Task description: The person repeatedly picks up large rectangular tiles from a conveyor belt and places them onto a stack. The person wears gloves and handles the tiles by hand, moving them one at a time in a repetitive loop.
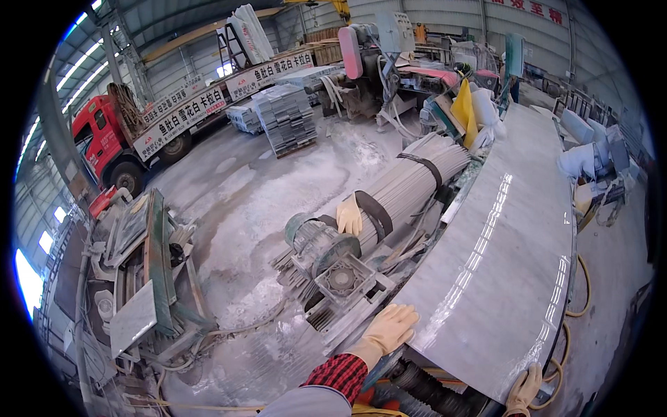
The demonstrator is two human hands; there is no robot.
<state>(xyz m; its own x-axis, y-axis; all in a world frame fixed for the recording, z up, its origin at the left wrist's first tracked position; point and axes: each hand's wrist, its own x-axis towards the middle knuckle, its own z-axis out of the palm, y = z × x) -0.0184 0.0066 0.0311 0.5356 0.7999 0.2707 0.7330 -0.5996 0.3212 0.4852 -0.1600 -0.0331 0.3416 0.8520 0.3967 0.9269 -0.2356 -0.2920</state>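
Wet, whitish floor (236,184) spreads through a large metal-walled workshop, with a red truck (104,132) and a stack of pale stone blocks (285,118) toward the back on the left. From the head view, a long, glossy white-grey slab (486,243) fills the right half of the scene, its long axis running from the person's side away toward the far end; what bears it is mostly hidden, so its own edges and corners serve for places. At the near-left corner, the gloved left hand (391,328) rests palm down with its fingers stretched out along the top. At the near-right corner, the gloved right hand (524,389) touches the slab; whether its thumb hooks beneath the edge cannot be told. So the slab extends forward from both hands, one at each near corner, neither clearly closer to it. Dark ribbed bellows (427,389) show below the near edge. Beyond the left edge lie a bundle of pale strips (417,174), a loose glove (349,215) on it, and a dusty motor (323,243); a yellow hose (587,292) loops beside the right edge.
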